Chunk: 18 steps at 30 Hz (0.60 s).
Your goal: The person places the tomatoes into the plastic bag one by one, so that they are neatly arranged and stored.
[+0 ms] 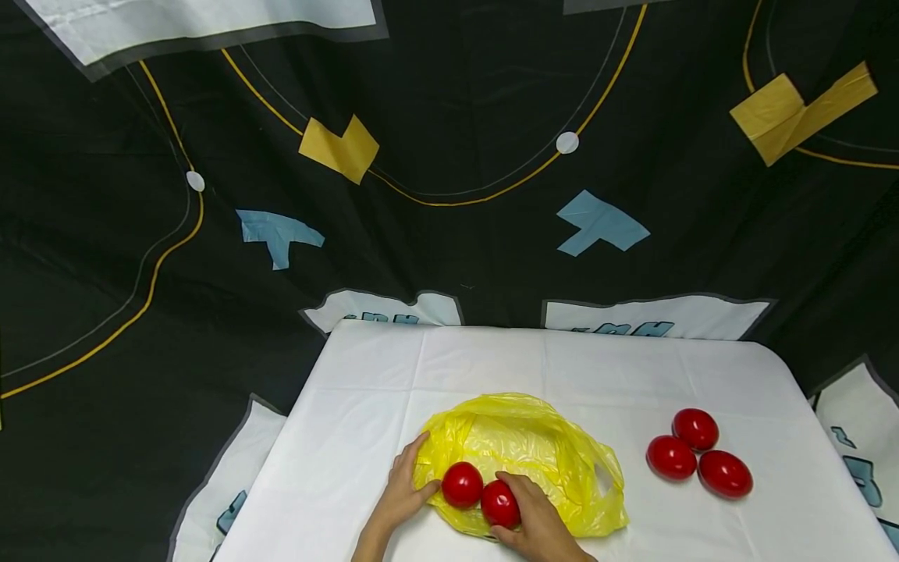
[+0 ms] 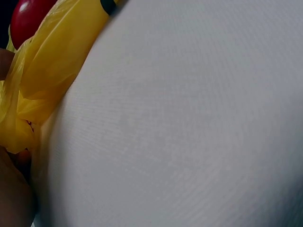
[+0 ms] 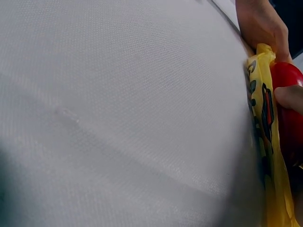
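Observation:
A thin yellow plastic bag [image 1: 520, 425] lies spread on the white table, its mouth toward the person. My left hand [image 1: 405, 488] grips the bag's left edge, with fingers along the outside and the thumb inside, close to a glossy red ball [image 1: 462, 485]. Beside that ball, my right hand [image 1: 537, 519] holds a second red ball [image 1: 500, 503] between thumb and fingers, at the bag's mouth. In the right wrist view, the right thumb [image 3: 289, 98] presses on the red ball [image 3: 288, 125], above the bag's printed edge [image 3: 261, 94]. The left wrist view shows the bag [image 2: 57, 56] bunched at the left hand.
Three more glossy red balls, the nearest one [image 1: 726, 474] among them, sit clustered at the table's right. White cloth covers the table [image 1: 365, 390]. Behind it hangs a black curtain [image 1: 456, 257] with yellow lines and blue patches.

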Available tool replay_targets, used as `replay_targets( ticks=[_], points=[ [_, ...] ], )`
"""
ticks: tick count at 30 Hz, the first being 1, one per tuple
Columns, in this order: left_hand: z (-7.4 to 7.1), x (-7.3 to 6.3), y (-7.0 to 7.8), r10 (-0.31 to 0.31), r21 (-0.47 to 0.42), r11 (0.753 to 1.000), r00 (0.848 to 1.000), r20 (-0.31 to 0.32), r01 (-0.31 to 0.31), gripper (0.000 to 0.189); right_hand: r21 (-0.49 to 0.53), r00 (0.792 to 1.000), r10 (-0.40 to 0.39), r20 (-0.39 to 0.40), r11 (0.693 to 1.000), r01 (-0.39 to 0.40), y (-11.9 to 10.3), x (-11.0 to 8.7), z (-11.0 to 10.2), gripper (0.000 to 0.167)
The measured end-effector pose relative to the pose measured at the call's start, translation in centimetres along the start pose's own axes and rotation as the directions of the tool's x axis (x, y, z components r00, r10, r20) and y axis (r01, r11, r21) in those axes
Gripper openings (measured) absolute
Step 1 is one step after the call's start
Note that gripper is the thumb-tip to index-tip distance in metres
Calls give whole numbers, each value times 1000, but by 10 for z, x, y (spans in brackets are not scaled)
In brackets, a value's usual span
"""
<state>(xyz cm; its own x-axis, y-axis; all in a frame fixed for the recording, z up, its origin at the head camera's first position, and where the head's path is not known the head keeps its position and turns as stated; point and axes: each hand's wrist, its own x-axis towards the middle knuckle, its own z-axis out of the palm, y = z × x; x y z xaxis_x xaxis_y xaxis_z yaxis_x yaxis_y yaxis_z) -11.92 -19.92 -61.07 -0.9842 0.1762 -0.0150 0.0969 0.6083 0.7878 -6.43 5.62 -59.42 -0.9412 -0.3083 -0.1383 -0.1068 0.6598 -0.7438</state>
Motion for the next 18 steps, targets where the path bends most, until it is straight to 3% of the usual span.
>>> replay_targets(
  ticks=[10,18],
  points=[
    [0,-1,0,-17,-15,1000,1000,3,17,83,24,998,40,38,999,-41,-3,0,-4,85],
    [-1,0,1,-8,5,1000,1000,4,8,83,42,999,36,21,998,-37,-4,-4,-8,86]
  ],
)
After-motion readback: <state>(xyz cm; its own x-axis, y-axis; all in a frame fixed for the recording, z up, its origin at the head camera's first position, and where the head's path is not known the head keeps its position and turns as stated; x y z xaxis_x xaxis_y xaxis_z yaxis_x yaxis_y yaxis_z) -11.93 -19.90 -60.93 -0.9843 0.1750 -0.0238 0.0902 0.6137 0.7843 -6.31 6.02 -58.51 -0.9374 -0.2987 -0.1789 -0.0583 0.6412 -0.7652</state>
